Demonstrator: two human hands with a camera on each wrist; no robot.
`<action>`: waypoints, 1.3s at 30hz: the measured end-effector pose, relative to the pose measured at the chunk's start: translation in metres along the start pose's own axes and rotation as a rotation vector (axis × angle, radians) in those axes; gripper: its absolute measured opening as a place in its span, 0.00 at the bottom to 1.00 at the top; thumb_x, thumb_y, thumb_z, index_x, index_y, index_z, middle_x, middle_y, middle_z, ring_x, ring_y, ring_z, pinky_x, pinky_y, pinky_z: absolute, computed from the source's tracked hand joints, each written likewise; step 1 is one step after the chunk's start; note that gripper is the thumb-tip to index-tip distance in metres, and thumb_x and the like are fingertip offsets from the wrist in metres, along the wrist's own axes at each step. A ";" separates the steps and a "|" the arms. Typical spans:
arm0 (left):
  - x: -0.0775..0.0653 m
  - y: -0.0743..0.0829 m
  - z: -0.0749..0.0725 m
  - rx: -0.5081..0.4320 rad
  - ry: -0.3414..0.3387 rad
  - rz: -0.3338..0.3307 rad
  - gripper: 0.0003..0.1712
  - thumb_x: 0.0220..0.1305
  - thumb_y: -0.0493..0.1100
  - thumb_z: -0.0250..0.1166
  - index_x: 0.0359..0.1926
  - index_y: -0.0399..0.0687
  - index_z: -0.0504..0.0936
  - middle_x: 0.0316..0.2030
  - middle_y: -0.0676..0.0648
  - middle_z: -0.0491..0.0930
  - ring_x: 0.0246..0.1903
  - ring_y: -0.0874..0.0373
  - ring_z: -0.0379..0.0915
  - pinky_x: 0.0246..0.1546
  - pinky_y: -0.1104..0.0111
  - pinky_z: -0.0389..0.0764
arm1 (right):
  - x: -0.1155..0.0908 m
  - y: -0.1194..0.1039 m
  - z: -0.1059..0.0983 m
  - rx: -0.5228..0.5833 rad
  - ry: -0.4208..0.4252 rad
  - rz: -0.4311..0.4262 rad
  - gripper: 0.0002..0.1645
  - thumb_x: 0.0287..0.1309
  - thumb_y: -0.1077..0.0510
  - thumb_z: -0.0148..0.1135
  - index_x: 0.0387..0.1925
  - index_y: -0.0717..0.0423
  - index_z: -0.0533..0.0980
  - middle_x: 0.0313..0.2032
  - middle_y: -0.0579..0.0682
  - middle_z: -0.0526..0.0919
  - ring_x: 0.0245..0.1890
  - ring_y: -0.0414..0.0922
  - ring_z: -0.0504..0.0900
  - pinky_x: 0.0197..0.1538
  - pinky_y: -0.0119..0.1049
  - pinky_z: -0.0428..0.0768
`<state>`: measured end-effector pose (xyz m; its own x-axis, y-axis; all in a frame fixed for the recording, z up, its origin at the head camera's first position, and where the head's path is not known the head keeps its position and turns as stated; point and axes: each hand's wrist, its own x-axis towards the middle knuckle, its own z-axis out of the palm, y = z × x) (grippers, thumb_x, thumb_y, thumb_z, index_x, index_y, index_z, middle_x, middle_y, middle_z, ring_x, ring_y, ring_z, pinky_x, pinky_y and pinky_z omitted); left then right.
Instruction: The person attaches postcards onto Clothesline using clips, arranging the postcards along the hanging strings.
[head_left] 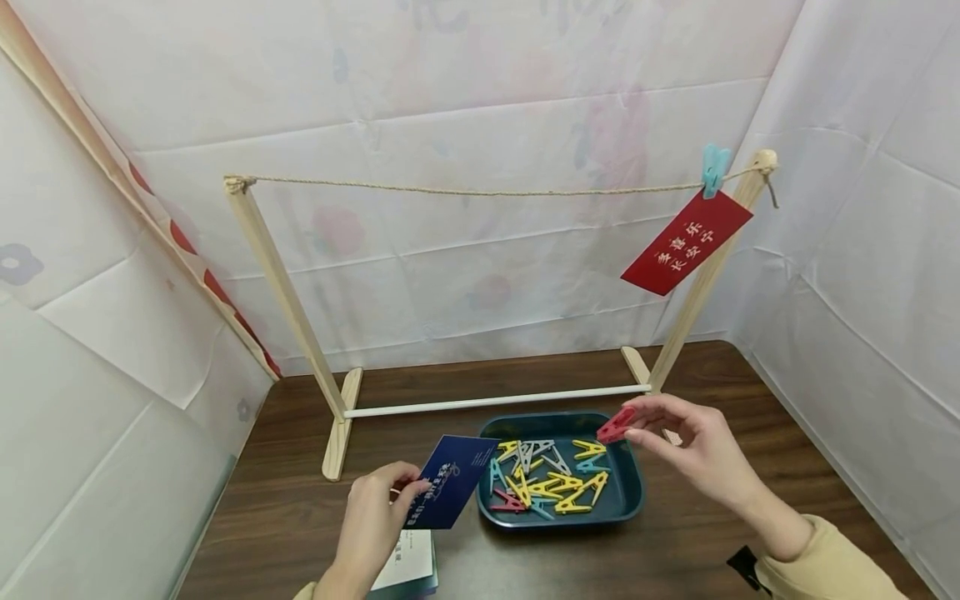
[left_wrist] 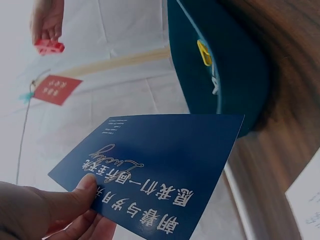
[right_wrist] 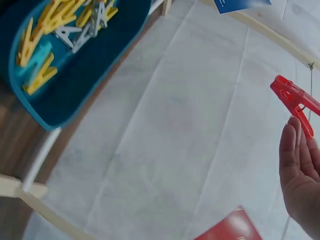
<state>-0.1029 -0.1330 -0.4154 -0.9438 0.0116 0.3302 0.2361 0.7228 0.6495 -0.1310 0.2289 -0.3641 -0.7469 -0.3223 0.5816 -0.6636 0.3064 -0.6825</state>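
Brown worktop [head_left: 697,542], pale cloth [head_left: 465,75] behind. Left hand [head_left: 378,510]: pinches card [head_left: 459,479], blue, left of tray [head_left: 561,523]. Right hand [head_left: 697,446]: pinches peg [head_left: 617,424], red, near tray. Apparent step: readying both; next calls for card at rope [head_left: 480,193].

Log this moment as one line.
left hand: holds blue card | right hand: pinches red clothespin | string: red card, light-blue clothespin | tray: clothespins
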 end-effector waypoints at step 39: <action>0.088 0.068 0.002 -0.062 0.016 0.305 0.04 0.54 0.33 0.70 0.26 0.39 0.82 0.22 0.47 0.81 0.18 0.63 0.71 0.20 0.71 0.73 | 0.097 -0.055 -0.041 -0.569 0.011 -0.098 0.21 0.48 0.69 0.71 0.46 0.65 0.77 0.35 0.53 0.84 0.32 0.47 0.84 0.35 0.21 0.74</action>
<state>-0.1701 -0.0816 -0.3432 -0.8238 0.2099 0.5266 0.5217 0.6442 0.5593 -0.1688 0.2174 -0.2522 -0.6791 -0.3650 0.6369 -0.6456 0.7100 -0.2814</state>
